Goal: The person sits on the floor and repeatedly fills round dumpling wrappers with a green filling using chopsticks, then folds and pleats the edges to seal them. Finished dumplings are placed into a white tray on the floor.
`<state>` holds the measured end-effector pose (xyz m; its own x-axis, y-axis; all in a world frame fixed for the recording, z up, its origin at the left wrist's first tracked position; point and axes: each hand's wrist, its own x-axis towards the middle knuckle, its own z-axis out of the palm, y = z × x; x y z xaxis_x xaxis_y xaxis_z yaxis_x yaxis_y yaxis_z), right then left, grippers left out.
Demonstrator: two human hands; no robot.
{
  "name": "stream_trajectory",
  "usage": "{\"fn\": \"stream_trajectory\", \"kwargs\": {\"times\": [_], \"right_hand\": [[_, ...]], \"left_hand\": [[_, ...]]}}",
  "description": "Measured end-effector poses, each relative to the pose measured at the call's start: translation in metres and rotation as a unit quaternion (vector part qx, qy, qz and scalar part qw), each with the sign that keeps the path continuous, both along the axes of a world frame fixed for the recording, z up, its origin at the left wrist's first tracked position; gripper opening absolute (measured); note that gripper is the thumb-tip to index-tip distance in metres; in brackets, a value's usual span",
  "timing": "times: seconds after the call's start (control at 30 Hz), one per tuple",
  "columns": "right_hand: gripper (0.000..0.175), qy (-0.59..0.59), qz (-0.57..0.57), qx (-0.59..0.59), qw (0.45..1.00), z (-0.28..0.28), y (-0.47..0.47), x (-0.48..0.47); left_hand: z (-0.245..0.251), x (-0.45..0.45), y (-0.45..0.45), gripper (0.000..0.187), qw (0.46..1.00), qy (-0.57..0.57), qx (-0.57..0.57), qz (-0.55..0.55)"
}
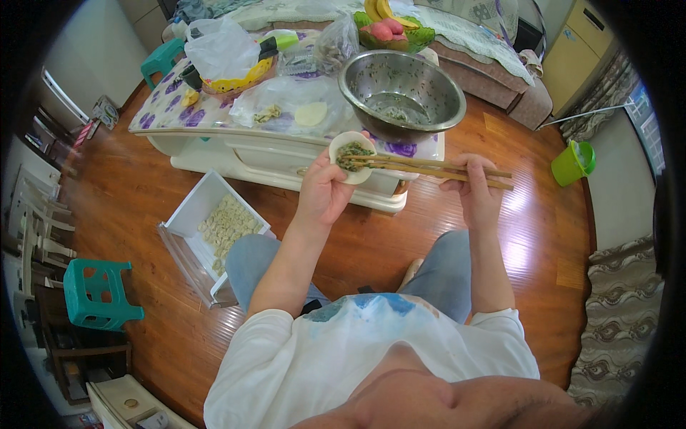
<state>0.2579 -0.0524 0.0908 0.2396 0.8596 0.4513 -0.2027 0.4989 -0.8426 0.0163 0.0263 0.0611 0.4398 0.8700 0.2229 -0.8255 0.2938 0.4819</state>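
Observation:
My left hand (326,187) holds a round dough wrapper (343,140) with green-flecked filling (352,154) on it. A pair of wooden chopsticks (429,165) is in my right hand (477,182), their tips touching the filling. Beyond my hands a large steel bowl (403,126) stands on the table, bits of filling stuck to its inner wall. Left of the bowl, another flat wrapper (311,113) and a small lump of dough (267,113) lie on clear plastic. Many dumplings (228,222) fill part of a white drawer-like bin (187,206) on the floor by my left knee.
The low table (214,124) has a purple-flowered cover and carries a yellow-rimmed basket (238,83), plastic bags (220,48) and a green fruit bowl (423,40). A teal stool (99,292) stands at left, a green waste bin (569,166) at right.

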Motion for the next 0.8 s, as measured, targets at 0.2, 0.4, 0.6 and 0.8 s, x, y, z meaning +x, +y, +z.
{"fn": "stream_trajectory", "kwargs": {"times": [0.2, 0.4, 0.6, 0.8], "right_hand": [[0.024, -0.052, -0.060, 0.006, 0.997, 0.014, -0.011, -0.002], [0.025, -0.180, -0.079, 0.081, 0.977, 0.016, -0.022, -0.019], [0.025, -0.255, -0.088, 0.107, 0.957, 0.025, -0.024, -0.026], [0.027, -0.206, -0.052, 0.066, 0.975, 0.027, -0.027, -0.025]], "left_hand": [[-0.008, -0.004, 0.003, 0.065, 1.000, -0.002, -0.018, 0.017], [-0.013, 0.001, 0.000, 0.065, 0.999, -0.015, -0.017, 0.048], [-0.013, -0.001, -0.001, 0.065, 0.998, -0.034, -0.035, 0.041], [-0.016, -0.007, -0.002, 0.063, 0.999, -0.027, -0.031, 0.008]]}}
